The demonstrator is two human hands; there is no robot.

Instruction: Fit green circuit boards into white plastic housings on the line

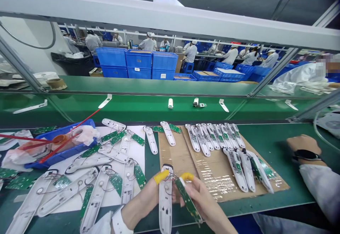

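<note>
While clamped on housing [165, 205] and board [187, 200], hands [140, 204] [203, 205] close together (thin wires [170, 190] between), risk of torn wires from sharp pulling.

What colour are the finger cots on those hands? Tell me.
Both finger cots are yellow, shown best in the head view.

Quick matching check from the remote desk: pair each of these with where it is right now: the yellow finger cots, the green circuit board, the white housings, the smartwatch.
Column 1:
1. Yellow finger cots
2. Green circuit board
3. White housings
4. Smartwatch

Column 2:
A. On another person's wrist
B. In rows on a cardboard sheet
C. One each on the left hand and right hand
D. Pinched in the right hand

Pairs: 1-C, 2-D, 3-B, 4-A
</note>
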